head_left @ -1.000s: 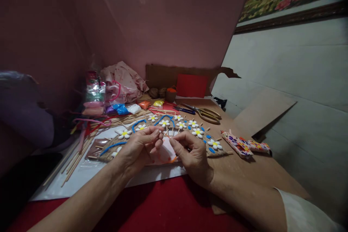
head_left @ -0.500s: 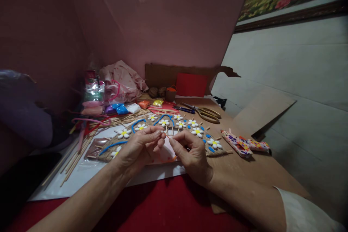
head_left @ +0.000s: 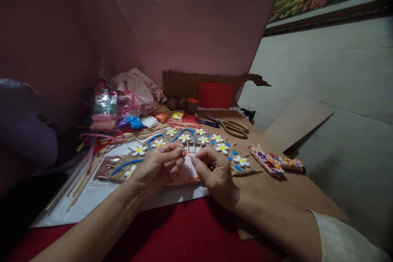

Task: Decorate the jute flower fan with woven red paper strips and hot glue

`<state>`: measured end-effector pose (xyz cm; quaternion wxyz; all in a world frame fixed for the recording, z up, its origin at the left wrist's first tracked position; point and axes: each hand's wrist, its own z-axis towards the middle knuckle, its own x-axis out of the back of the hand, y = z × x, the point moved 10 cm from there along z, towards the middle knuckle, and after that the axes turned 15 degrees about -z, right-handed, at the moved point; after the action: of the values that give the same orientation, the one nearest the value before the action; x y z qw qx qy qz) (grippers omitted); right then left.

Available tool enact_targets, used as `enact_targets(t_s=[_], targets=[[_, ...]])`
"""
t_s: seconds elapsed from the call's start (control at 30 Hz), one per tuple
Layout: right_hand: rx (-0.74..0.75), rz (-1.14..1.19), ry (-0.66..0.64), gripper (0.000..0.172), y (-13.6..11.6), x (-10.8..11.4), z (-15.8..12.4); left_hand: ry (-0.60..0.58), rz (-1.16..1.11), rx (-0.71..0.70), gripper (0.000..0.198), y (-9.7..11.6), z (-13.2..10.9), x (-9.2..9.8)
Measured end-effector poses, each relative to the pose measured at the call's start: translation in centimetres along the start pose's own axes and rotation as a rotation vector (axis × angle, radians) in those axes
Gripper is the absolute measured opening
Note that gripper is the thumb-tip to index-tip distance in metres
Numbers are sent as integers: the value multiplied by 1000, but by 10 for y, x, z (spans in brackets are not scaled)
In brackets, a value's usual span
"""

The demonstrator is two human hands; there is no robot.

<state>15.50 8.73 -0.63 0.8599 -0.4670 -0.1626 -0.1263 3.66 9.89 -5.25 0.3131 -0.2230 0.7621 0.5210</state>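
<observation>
Between my fingertips runs a thin orange strand (head_left: 188,154); whether it is clay or thread I cannot tell. My left hand (head_left: 159,163) pinches one end with thumb and forefinger, its other fingers curled. The opposite end is pinched by my right hand (head_left: 217,174). Beneath both hands lies a curved twine-wrapped piece (head_left: 123,167) with short sticks poking out of its edges. White flowers with yellow centres, such as the daisy (head_left: 222,148), and blue strips (head_left: 183,130) decorate it. A pink sheet (head_left: 186,172) with orange at its edge shows between my wrists, partly hidden.
Scissors (head_left: 235,128) and blue-handled pliers (head_left: 208,123) lie behind the piece. Packets of coloured clay (head_left: 135,122) sit at back left, above long thin sticks (head_left: 80,184). Floral-patterned rolls (head_left: 267,161) rest at right on the cardboard (head_left: 285,188).
Both hands keep almost the same place and pinch. The view has shifted very slightly; nothing else has visibly moved.
</observation>
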Motion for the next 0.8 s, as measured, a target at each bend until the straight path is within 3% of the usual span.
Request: enact_targets(t_s=[0.8], targets=[[-16,11,0,16,2,-2,0,-25,32,2,18,0,-2,-4]])
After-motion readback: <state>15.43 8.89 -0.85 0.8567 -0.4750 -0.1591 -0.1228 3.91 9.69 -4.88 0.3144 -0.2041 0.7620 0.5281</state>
